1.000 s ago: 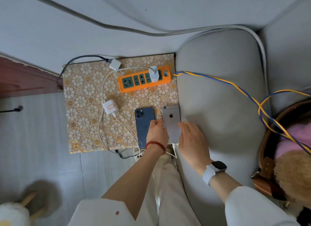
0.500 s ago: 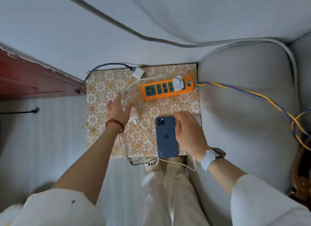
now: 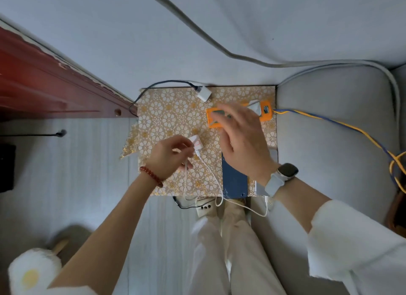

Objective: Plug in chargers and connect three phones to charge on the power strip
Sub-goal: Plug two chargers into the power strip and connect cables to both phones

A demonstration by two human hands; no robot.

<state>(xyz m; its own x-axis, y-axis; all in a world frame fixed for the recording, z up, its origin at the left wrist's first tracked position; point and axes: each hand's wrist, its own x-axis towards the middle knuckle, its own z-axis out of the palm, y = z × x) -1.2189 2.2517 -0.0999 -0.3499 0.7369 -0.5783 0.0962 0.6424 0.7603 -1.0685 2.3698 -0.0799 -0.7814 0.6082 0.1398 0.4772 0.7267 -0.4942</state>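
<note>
On the gold flowered mat [image 3: 171, 119] lies an orange power strip [image 3: 214, 119] with one white charger [image 3: 254, 106] plugged in near its right end. My left hand [image 3: 169, 155] is shut on a second white charger [image 3: 196, 142] with red marking, lifted just above the mat, its white cable [image 3: 211, 174] trailing down. My right hand [image 3: 243, 141] hovers open over the strip and hides most of it. A blue phone [image 3: 234, 182] lies face down under my right wrist. A silver phone [image 3: 260, 189] lies beside it, mostly hidden. A third white charger [image 3: 203, 93] sits at the mat's back edge.
A grey sofa cushion [image 3: 334, 163] borders the mat on the right, with a blue-yellow cord [image 3: 342, 127] running from the strip across it. A red wooden frame [image 3: 44, 86] stands at left. A small white plug block [image 3: 205, 208] and cables lie on the floor by my legs.
My left hand has picked the red-marked charger up off the mat. My right hand left the blue phone and moved up over the power strip.
</note>
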